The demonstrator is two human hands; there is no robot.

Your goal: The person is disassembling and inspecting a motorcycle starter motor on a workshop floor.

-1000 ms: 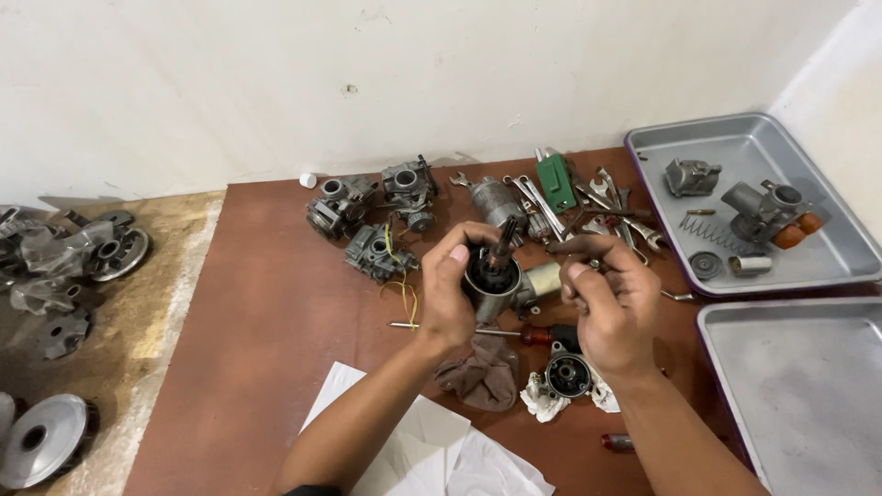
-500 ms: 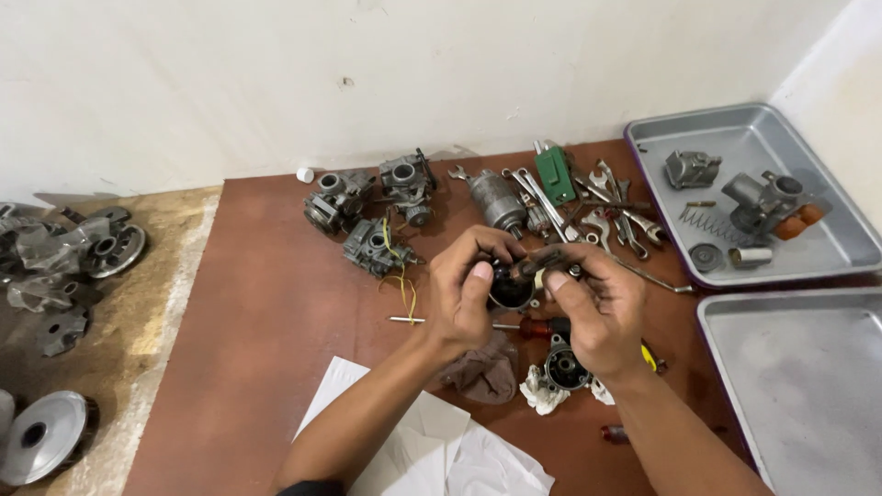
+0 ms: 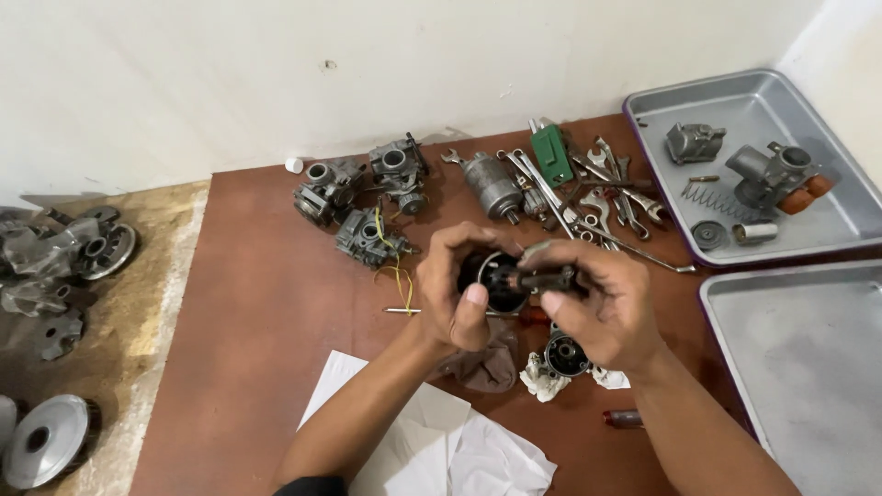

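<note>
Three carburetors (image 3: 363, 202) are lying behind the hands, with wrenches (image 3: 588, 188) to their right. Two metal trays (image 3: 831, 101) are sitting at the right, the rear one holding parts. Papers (image 3: 432, 441) are lying in front, beside a rag (image 3: 482, 363).

Two bare forearms are seen, and no sleeve is worn over either of them up to the lower picture edge. No gloves are worn on the left hand (image 3: 457, 298) or the right hand (image 3: 602, 308). No ring, watch or band can be made out on the fingers or wrists. Short, trimmed nails are shown on the thumbs. A dark patch of clothing is glimpsed beside the left elbow.
</note>
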